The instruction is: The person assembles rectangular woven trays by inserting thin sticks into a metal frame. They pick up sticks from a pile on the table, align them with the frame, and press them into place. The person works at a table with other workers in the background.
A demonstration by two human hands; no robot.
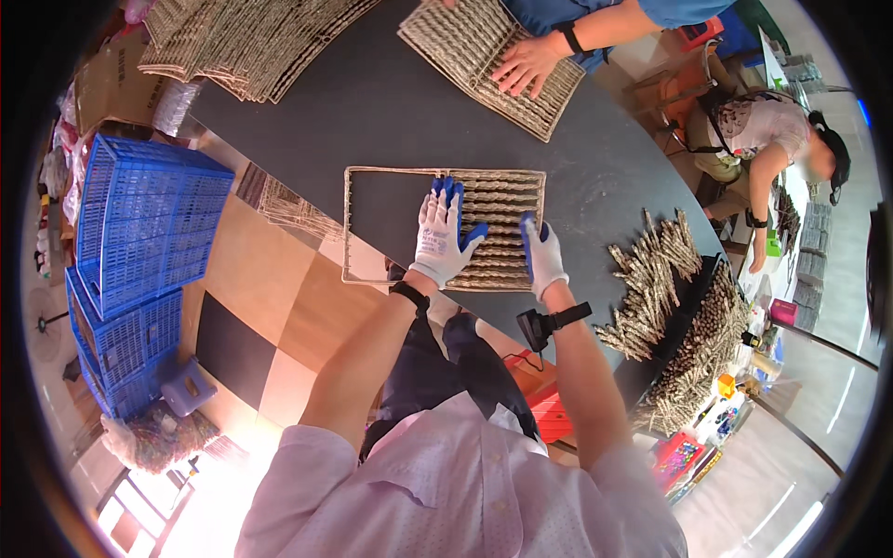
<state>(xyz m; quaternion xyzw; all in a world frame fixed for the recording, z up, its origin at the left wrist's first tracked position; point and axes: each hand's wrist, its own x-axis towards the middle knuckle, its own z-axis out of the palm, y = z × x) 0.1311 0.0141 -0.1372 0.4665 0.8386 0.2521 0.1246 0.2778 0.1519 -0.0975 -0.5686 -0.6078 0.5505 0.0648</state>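
Observation:
A rectangular frame (391,169) lies on the dark table in front of me, its right part filled with rows of braided, straw-coloured cord (498,206). My left hand (441,240), in a white glove with blue fingers, rests flat on the left edge of the woven rows, fingers stretched forward and thumb out to the right. At the frame's right edge, my right hand (543,257) wears a matching glove; its thumb lies on the weave and its fingers bend at the rim, partly hidden. The left part of the frame is unfilled, with table and floor visible through it.
Across the table (307,130), a co-worker's hand (528,65) presses on another woven panel (474,46). Stacked panels (251,42) lie far left. Bundles of braided cord (651,284) sit at right, beside a dark bin of more. Blue crates (149,223) stand left; another person (772,139) works far right.

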